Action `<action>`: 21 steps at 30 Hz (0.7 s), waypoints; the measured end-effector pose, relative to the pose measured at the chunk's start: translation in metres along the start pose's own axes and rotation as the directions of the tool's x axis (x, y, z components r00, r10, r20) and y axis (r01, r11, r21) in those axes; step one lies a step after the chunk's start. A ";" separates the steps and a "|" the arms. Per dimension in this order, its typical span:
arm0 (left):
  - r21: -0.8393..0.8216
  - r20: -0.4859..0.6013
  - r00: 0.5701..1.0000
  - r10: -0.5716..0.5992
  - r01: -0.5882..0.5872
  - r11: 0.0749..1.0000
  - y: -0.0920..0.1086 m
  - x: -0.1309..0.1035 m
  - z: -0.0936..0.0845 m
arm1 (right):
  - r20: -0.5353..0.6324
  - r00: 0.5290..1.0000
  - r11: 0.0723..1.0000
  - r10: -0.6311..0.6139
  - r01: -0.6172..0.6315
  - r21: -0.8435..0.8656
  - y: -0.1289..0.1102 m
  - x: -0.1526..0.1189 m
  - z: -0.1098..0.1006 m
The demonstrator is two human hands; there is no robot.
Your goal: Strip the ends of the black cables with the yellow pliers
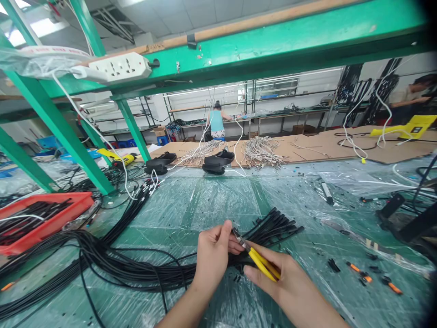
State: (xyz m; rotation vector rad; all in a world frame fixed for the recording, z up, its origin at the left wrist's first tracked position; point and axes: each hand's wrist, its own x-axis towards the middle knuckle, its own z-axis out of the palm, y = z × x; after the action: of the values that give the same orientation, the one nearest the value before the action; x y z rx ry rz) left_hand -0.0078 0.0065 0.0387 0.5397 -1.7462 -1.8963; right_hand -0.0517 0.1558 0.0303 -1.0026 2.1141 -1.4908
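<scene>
My right hand [285, 278] is closed around the yellow handles of a pair of cutting pliers [262, 264]. The metal jaws point up and left, right beside the fingertips of my left hand [215, 248]. That hand is closed in a pinch on what looks like a thin black cable, mostly covered by the fingers. Behind and below both hands lies a thick bundle of black cables [136, 269]. Its cut-looking ends [278, 223] fan out past my hands to the upper right.
A red tray [78, 202] of black pieces stands at left. Black and orange scraps [360, 272] lie at right on the plastic-covered green table [218, 196]. Green frame bars [239, 50] cross above, carrying a power strip [119, 67]. A person [216, 120] sits far back; another is at right.
</scene>
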 end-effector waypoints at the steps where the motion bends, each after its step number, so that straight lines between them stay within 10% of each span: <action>1: 0.018 -0.006 1.000 0.017 -0.017 1.000 0.000 -0.001 0.000 | -0.080 0.996 0.987 -0.037 0.024 -0.157 0.004 -0.001 0.002; 4: 0.045 -0.008 0.999 0.036 -0.036 0.998 0.000 -0.003 0.000 | -0.236 0.944 0.804 -0.230 0.048 -0.593 0.014 -0.003 0.004; 8: 0.078 0.003 1.000 0.030 -0.030 0.997 0.001 -0.003 0.000 | -0.163 0.897 0.596 -0.411 0.129 -0.793 0.020 -0.003 -0.002; 21: 0.136 0.093 0.994 0.053 -0.065 0.989 0.003 -0.005 -0.002 | -0.110 0.925 0.532 -0.364 0.109 -0.840 0.020 0.000 -0.014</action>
State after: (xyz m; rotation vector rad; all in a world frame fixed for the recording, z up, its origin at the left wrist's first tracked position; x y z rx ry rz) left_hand -0.0023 0.0075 0.0411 0.4542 -1.9413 -1.7923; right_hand -0.0674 0.1687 0.0169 -1.5049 3.1012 -0.6517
